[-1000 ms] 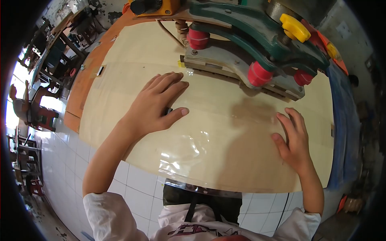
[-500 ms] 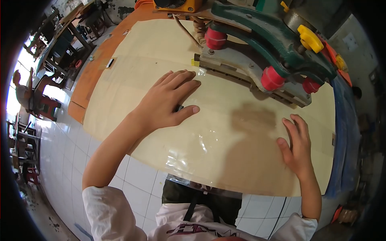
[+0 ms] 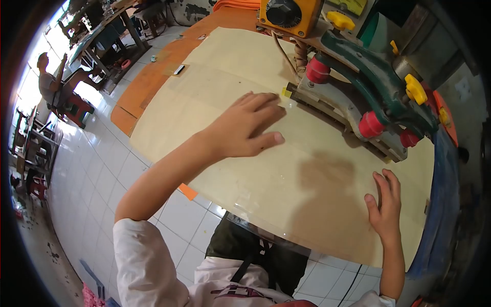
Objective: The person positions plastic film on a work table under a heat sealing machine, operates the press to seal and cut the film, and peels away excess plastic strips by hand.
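My left hand (image 3: pixel 245 125) lies over the pale sheet (image 3: pixel 204 97) that covers the table, its fingers apart and pointing toward the press. Nothing shows in its grasp. Farther right, my right hand (image 3: pixel 384 204) rests at the sheet with its fingers spread and slightly bent, holding nothing visible. Beyond both hands stands a press with a green metal frame (image 3: pixel 358 66), red round mounts (image 3: pixel 372 125) and a long flat bar (image 3: pixel 348 120). Yellow tape (image 3: pixel 286 92) marks the left end of the bar, just past my left fingertips.
An orange box with a black dial (image 3: pixel 283 13) stands behind the press. Blue sheeting (image 3: pixel 442 204) hangs at the table's right side. A small black-and-white piece (image 3: pixel 179 69) lies at the left edge. A person (image 3: pixel 53 84) sits on a red stool at far left.
The view has turned left, so table, press and both hands appear farther right and the seated person shows more fully. Against the sheet, my hands have barely moved.
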Tool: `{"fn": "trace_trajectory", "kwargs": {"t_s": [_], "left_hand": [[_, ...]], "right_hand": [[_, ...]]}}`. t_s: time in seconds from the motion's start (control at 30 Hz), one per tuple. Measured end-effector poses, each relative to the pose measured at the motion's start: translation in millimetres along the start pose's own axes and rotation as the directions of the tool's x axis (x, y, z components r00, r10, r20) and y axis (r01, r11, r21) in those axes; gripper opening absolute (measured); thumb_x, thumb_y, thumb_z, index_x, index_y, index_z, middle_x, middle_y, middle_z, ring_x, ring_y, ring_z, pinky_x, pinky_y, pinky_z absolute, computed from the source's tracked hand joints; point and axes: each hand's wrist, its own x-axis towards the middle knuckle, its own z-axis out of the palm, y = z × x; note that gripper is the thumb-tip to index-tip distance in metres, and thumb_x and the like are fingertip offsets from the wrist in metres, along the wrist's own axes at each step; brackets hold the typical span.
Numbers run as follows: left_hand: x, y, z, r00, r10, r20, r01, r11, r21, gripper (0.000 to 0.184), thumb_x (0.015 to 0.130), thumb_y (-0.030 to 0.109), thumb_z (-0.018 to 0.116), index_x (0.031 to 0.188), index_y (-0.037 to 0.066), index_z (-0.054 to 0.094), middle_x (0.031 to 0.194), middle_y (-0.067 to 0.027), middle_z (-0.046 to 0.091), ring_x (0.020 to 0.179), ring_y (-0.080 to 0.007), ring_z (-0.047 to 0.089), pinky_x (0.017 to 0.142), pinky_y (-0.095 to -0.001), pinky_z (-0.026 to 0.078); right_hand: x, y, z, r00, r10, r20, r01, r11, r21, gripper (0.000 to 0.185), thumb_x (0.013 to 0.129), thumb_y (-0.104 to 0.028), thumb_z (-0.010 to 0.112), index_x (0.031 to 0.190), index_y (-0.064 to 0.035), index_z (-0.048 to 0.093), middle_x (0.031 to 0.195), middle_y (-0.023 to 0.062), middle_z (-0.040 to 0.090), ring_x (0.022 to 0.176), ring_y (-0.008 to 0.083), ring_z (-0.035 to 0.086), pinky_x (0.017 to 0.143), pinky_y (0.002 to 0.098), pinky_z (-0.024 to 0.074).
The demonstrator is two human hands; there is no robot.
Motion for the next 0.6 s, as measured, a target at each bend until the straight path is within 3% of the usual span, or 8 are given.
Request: {"fn": "trace_trajectory", "kwargs": {"t_s": [0.07, 0.13, 0.17, 0.23, 0.3, 0.4, 0.6], "left_hand": [[-10, -8, -6, 0.978, -0.203, -0.04, 0.205, 0.978, 0.046, 0.059, 0.093, 0.04, 0.06, 0.133, -0.003, 0.056, 0.144, -0.0267, 0.045, 0.135, -0.0398, 0.043, 0.114, -0.0446, 0.034], [-22, -28, -16, 0.917, -0.397, -0.037, 0.398, 0.905, 0.151, 0.061, 0.097, 0.045, 0.053, 0.138, -0.001, 0.053, 0.15, -0.0258, 0.041, 0.139, -0.041, 0.038, 0.116, -0.0459, 0.03], [-27, -43, -22, 0.872, -0.488, -0.037, 0.484, 0.848, 0.217, 0.061, 0.099, 0.045, 0.051, 0.141, 0.0, 0.051, 0.152, -0.0256, 0.039, 0.143, -0.0401, 0.035, 0.118, -0.0452, 0.028], [-38, -68, -38, 0.82, -0.569, -0.056, 0.554, 0.766, 0.326, 0.064, 0.1, 0.046, 0.048, 0.146, 0.001, 0.047, 0.157, -0.0242, 0.033, 0.148, -0.0372, 0.028, 0.121, -0.0434, 0.023], [-57, -104, -42, 0.814, -0.574, -0.091, 0.563, 0.739, 0.37, 0.062, 0.101, 0.042, 0.05, 0.148, 0.001, 0.044, 0.16, -0.0223, 0.029, 0.15, -0.0361, 0.025, 0.122, -0.0421, 0.02], [-62, -112, -49, 0.85, -0.519, -0.088, 0.496, 0.734, 0.463, 0.06, 0.101, 0.038, 0.051, 0.145, -0.002, 0.047, 0.155, -0.0239, 0.038, 0.148, -0.0362, 0.028, 0.122, -0.0412, 0.021], [-60, -119, -51, 0.871, -0.485, -0.07, 0.473, 0.792, 0.386, 0.057, 0.104, 0.035, 0.046, 0.148, 0.0, 0.042, 0.158, -0.0228, 0.034, 0.149, -0.0372, 0.025, 0.122, -0.0426, 0.02]], "right_hand": [[0, 3, -4, 1.0, 0.003, 0.011, -0.003, 1.0, 0.007, 0.047, 0.094, -0.031, 0.061, 0.128, 0.001, 0.058, 0.136, 0.0231, 0.048, 0.124, 0.0414, 0.049, 0.106, 0.0466, 0.0399], [-1, 13, -9, 0.997, 0.039, 0.066, -0.05, 0.983, 0.179, 0.044, 0.096, -0.027, 0.059, 0.13, 0.0019, 0.057, 0.138, 0.0238, 0.047, 0.127, 0.0413, 0.048, 0.109, 0.0448, 0.0386], [-2, 16, -12, 0.997, 0.048, 0.064, -0.059, 0.982, 0.179, 0.044, 0.096, -0.027, 0.059, 0.13, 0.0019, 0.057, 0.138, 0.0238, 0.047, 0.127, 0.0413, 0.048, 0.109, 0.0448, 0.0386], [-5, 26, -18, 0.981, 0.184, 0.063, -0.191, 0.973, 0.132, 0.041, 0.1, -0.023, 0.053, 0.131, 0.0032, 0.056, 0.142, 0.0229, 0.046, 0.133, 0.038, 0.045, 0.112, 0.0418, 0.0347], [-17, 48, -18, 0.967, 0.253, 0.005, -0.252, 0.965, -0.078, 0.046, 0.099, -0.023, 0.055, 0.139, -0.0007, 0.052, 0.148, 0.0273, 0.042, 0.136, 0.0424, 0.042, 0.113, 0.045, 0.0344], [-47, 87, -17, 0.939, 0.324, -0.115, -0.343, 0.903, -0.257, 0.054, 0.098, -0.03, 0.057, 0.145, -0.0042, 0.046, 0.148, 0.0332, 0.04, 0.135, 0.0482, 0.04, 0.113, 0.05, 0.0329], [-83, 112, -45, 0.852, 0.493, -0.178, -0.523, 0.789, -0.321, 0.065, 0.101, -0.052, 0.045, 0.15, -0.0101, 0.042, 0.153, 0.0317, 0.034, 0.144, 0.0474, 0.029, 0.118, 0.0538, 0.0224]]}}
